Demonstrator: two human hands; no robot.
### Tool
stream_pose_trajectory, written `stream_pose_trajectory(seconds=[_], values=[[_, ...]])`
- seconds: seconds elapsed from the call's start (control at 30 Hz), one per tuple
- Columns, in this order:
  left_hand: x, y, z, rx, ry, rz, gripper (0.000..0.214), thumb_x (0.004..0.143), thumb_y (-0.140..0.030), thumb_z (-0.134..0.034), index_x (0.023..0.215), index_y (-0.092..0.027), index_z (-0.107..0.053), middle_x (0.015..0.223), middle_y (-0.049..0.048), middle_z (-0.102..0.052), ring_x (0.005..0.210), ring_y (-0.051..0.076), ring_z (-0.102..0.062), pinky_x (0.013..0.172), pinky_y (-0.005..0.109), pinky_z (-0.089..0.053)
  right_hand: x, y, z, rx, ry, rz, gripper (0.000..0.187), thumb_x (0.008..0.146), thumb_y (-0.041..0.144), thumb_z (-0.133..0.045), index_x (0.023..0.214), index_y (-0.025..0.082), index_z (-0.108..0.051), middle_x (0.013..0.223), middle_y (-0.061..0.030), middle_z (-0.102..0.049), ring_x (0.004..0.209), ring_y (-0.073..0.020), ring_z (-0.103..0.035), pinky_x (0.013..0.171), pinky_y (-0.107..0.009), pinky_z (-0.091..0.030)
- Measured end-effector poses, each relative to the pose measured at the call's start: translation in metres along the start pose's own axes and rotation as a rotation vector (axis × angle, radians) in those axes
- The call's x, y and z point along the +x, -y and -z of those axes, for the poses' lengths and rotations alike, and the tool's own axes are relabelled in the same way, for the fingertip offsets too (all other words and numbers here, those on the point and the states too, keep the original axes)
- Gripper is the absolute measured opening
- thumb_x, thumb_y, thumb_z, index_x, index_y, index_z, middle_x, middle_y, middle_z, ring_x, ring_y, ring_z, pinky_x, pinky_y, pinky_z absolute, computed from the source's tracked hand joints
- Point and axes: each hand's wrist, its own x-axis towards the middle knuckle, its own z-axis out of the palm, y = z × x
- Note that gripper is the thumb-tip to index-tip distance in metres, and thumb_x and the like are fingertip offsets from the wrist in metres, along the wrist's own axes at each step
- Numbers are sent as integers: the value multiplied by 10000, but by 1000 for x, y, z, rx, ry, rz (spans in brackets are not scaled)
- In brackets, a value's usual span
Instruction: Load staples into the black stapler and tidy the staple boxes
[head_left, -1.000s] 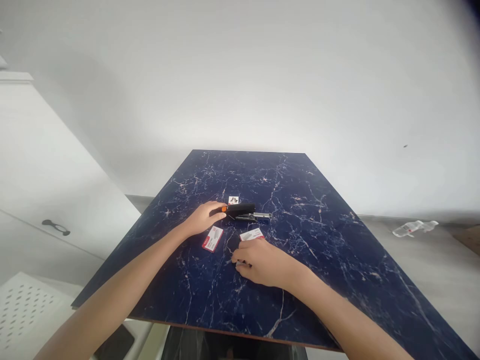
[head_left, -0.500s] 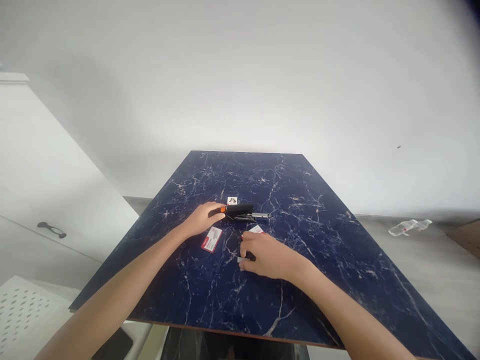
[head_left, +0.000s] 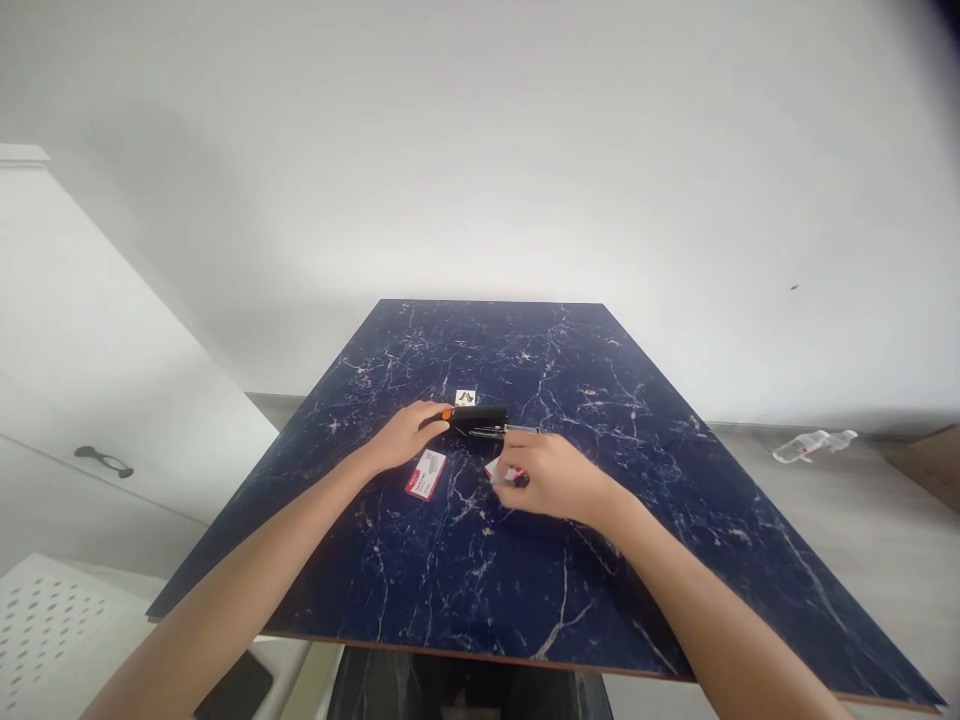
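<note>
A black stapler (head_left: 480,418) with an orange end lies opened on the dark blue marble table (head_left: 600,420), its metal staple rail sticking out to the right. My left hand (head_left: 409,433) rests on the stapler's left end, fingers curled on it. My right hand (head_left: 547,475) is closed in a pinch on a small silvery strip just below the rail, and it partly covers a red and white staple box (head_left: 496,469). A second red and white box (head_left: 425,474) lies between my hands.
A small white card (head_left: 466,397) lies just behind the stapler. A white cabinet (head_left: 90,400) with a dark handle stands at the left. A crushed plastic bottle (head_left: 814,444) lies on the floor at the right. A white wall rises behind the table.
My right hand has moved up from the table's near middle towards the stapler's rail, carrying the small strip and covering the right-hand box. My left hand has stayed on the stapler.
</note>
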Motion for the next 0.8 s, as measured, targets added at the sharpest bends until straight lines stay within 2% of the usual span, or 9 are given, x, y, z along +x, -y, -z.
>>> stream_pose_trajectory(seconds=[0.17, 0.33, 0.63, 0.8], values=[[0, 5, 0, 13, 33, -10, 504, 1023, -544, -407, 1417, -279, -573, 1284, 92, -651, 1130, 266, -606, 994, 425, -477, -1, -33, 15, -54, -17, -149, 143, 868, 300, -644, 831, 192, -731, 876, -36, -626, 659, -116, -519, 604, -263, -366], [-2, 4, 3, -21, 73, -30, 498, 1017, -550, -429, 1407, -280, -580, 1315, 90, -639, 1162, 270, -590, 1029, 431, -452, -3, -55, 13, -57, -21, -215, 152, 856, 311, -650, 820, 186, -727, 874, -37, -634, 673, -124, -535, 626, -259, -379], [-1, 3, 2, -13, 83, -29, 483, 1018, -530, -431, 1404, -280, -583, 1301, 83, -648, 1163, 273, -584, 1012, 433, -460, -2, -53, 13, -20, -32, -184, 162, 864, 326, -663, 863, 180, -733, 887, -45, -643, 708, -134, -564, 648, -261, -402], [-2, 1, 2, -14, 82, -26, 479, 1020, -526, -430, 1402, -284, -586, 1296, 79, -650, 1160, 274, -585, 1018, 436, -458, -2, -54, 11, -8, -46, -152, 118, 837, 277, -674, 856, 170, -719, 875, -44, -639, 724, -138, -568, 675, -261, -413]])
